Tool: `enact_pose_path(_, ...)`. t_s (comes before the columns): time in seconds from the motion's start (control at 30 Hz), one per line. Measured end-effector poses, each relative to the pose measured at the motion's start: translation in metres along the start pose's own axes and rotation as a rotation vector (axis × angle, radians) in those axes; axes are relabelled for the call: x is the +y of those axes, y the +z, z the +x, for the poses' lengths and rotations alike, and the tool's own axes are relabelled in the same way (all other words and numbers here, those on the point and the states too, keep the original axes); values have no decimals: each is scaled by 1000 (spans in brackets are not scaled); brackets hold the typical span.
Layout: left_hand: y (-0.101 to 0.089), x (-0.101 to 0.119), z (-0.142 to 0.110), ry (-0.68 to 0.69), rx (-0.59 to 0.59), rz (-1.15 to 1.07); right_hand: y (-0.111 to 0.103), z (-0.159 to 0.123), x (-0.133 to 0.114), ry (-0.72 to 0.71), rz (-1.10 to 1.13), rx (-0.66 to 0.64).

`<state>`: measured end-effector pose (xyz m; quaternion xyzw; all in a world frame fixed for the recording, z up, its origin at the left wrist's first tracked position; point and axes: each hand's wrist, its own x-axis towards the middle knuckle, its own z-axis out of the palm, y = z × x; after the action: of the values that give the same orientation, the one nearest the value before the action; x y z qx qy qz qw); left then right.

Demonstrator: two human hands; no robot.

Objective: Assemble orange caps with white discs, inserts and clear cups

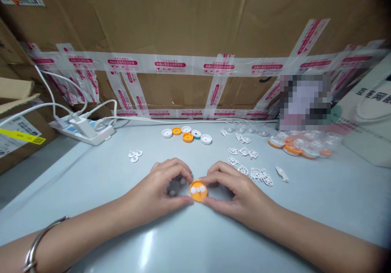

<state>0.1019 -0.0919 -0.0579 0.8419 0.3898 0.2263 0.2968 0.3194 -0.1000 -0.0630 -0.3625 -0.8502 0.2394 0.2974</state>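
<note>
– While both hands are on it, where's the orange cap (pixel 200 197) exactly?
– Between the left hand (pixel 159 183) and the right hand (pixel 241 185), over the middle of the table (pixel 198 240). Can't tell from where I'm standing if it's lifted or resting.
– Grip?
– Left thumb and fingertips clamped on its left rim, right thumb and fingertips on its right rim. Palms clear of it.
– Contents?
– Small white round pieces (pixel 193 190), blurred. Open side faces up.
– Nearby?
– Beyond the left hand, three white pegged discs (pixel 134 159). Straight back, six shallow caps (pixel 187 137), white and orange, one with a teal side. Beyond the right hand, white openwork parts (pixel 255 174) in loose rows. Farther right, clear-topped units (pixel 292 150) on orange and white bases, bunched together.
– Edges?
– Power strip (pixel 102 136) with plugs back left, big taped carton (pixel 183 20) along the rear.
</note>
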Motion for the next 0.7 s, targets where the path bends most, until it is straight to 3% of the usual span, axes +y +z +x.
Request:
enact_pose_path(0.27,1,2,1,-4,2,-5,-1,1,1,6,15,-9)
enact_pose_path(0.7,5,6,3,-13,35,8,-3,3,0,202,75,-40)
